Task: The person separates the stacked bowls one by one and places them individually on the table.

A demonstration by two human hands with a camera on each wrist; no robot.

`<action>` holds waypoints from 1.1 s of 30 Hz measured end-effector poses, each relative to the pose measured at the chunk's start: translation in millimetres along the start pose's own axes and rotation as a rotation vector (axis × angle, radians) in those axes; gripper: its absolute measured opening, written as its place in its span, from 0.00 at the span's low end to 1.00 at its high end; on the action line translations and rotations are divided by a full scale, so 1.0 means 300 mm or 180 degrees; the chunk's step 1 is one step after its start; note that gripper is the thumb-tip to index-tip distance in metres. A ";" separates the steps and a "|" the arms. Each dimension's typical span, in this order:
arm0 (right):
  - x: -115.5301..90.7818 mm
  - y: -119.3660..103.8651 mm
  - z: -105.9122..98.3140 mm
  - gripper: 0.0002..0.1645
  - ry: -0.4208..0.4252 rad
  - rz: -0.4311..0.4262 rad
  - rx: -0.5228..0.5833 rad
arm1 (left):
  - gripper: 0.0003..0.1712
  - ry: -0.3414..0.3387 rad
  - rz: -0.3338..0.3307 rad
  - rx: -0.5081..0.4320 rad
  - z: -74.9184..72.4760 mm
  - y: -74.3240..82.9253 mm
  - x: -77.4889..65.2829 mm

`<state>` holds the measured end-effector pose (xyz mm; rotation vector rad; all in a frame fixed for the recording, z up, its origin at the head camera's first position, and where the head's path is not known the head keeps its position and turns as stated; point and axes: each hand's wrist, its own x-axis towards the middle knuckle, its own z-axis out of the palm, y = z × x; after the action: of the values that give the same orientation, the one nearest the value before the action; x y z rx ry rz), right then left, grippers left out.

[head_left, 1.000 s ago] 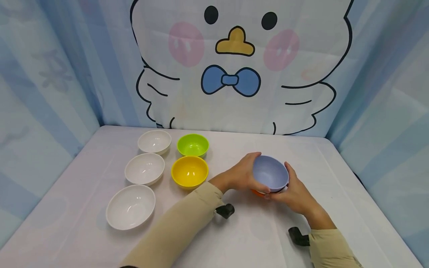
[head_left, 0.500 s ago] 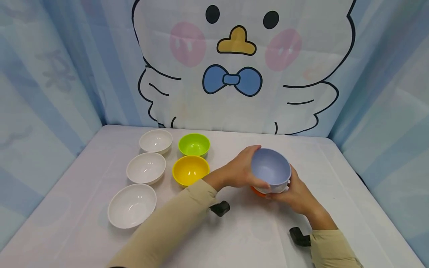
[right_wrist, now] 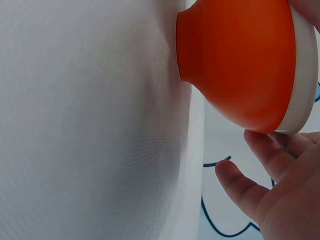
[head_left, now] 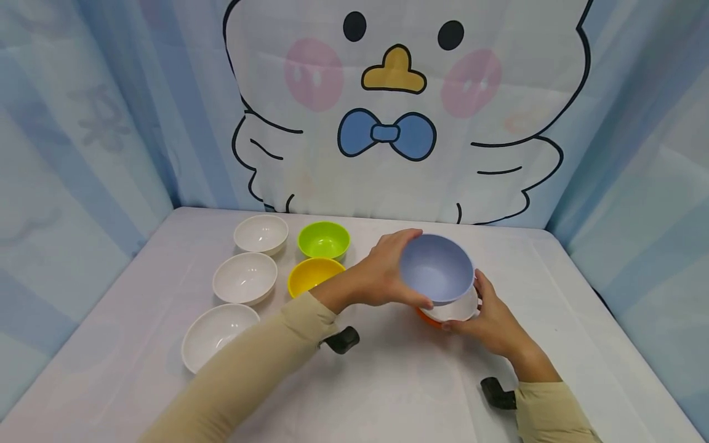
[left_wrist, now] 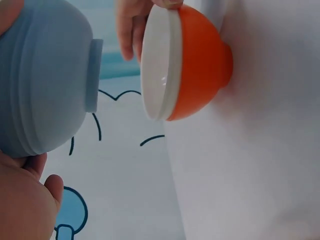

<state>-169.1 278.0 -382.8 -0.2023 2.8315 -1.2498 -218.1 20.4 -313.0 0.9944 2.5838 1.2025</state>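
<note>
My left hand (head_left: 379, 274) grips a periwinkle-blue bowl (head_left: 436, 267) by its sides, thumb near the front. The left wrist view shows this blue bowl (left_wrist: 55, 75) wholly apart from the bowls below it. Beneath it a white bowl (head_left: 455, 307) sits nested in an orange bowl (left_wrist: 202, 65), which stands on the table. My right hand (head_left: 495, 323) holds that pair at the right side, thumb at the front of the rim. In the right wrist view, fingertips (right_wrist: 257, 136) touch the orange bowl (right_wrist: 240, 55) close under the white rim.
On the left, three white bowls (head_left: 245, 278) form a column on the white table (head_left: 388, 381). A green bowl (head_left: 324, 240) and a yellow bowl (head_left: 310, 277), partly behind my left forearm, stand beside them. A cartoon-printed curtain (head_left: 388, 184) closes the back.
My left hand has lifted the blue bowl out of the white bowl and moved it up and slightly left. The right hand stays at the orange and white bowls.
</note>
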 end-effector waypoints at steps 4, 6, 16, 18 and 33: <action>0.001 -0.003 0.001 0.79 -0.0020 0.0068 -0.0052 | 0.64 0.0048 -0.0038 -0.0105 -0.030 -0.009 -0.029; 0.001 0.000 0.001 0.79 -0.0009 0.0043 -0.0042 | 0.64 0.0048 -0.0034 -0.0120 -0.043 -0.013 -0.043; 0.002 0.002 0.004 0.79 0.0047 -0.0014 -0.0081 | 0.64 0.0068 0.0165 0.0033 -0.088 -0.042 -0.122; 0.002 -0.001 0.004 0.79 0.0043 -0.0009 -0.0085 | 0.64 0.0089 0.0196 0.0047 -0.098 -0.053 -0.144; 0.005 -0.006 0.009 0.79 0.0008 0.0084 -0.0133 | 0.64 0.0392 0.0280 0.0133 -0.154 -0.127 -0.291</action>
<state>-170.2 274.7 -383.2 -0.1640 2.8545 -1.1878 -186.7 -80.2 -322.8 1.0856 2.6950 1.2742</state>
